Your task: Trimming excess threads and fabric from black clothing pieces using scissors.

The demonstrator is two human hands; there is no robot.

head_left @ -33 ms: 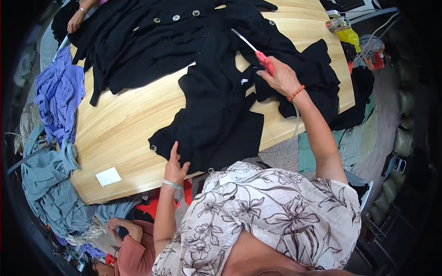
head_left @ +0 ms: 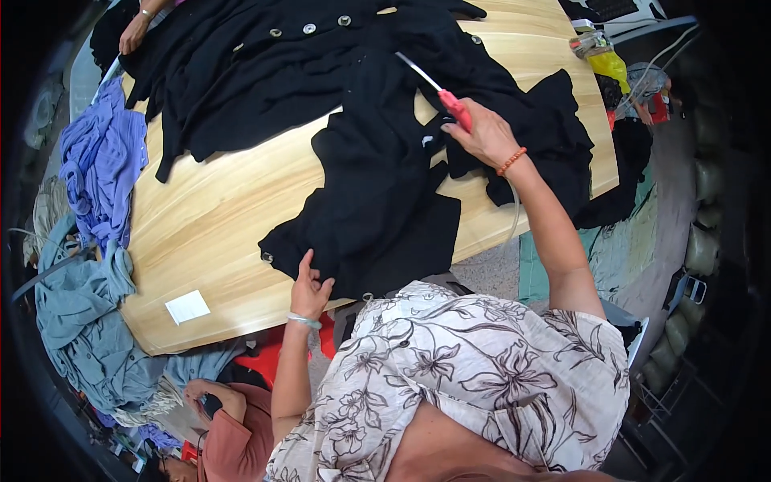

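A black knit garment (head_left: 377, 177) with round metallic buttons is spread over the wooden table, one part reaching the near edge. At its lower left corner, my left hand (head_left: 308, 291) rests against the cloth with index finger and thumb stretched apart, gripping nothing. My right hand (head_left: 488, 136) is closed around a red-handled tool (head_left: 454, 108) with a long thin metal shaft. The shaft points up and left over the black cloth; I cannot tell whether its tip touches. From below the right hand a pale cable or tube (head_left: 516, 210) hangs down.
Purple clothes (head_left: 104, 161) and grey-green clothes (head_left: 84, 313) hang along the wooden table's (head_left: 217, 225) left side. A white paper (head_left: 187, 307) lies near its front left. Another person's hand (head_left: 133, 34) is at the far left; a person in a reddish shirt (head_left: 237, 434) sits lower left.
My right hand and the red-handled tool have shifted slightly left. My left hand and the black garment look almost the same.
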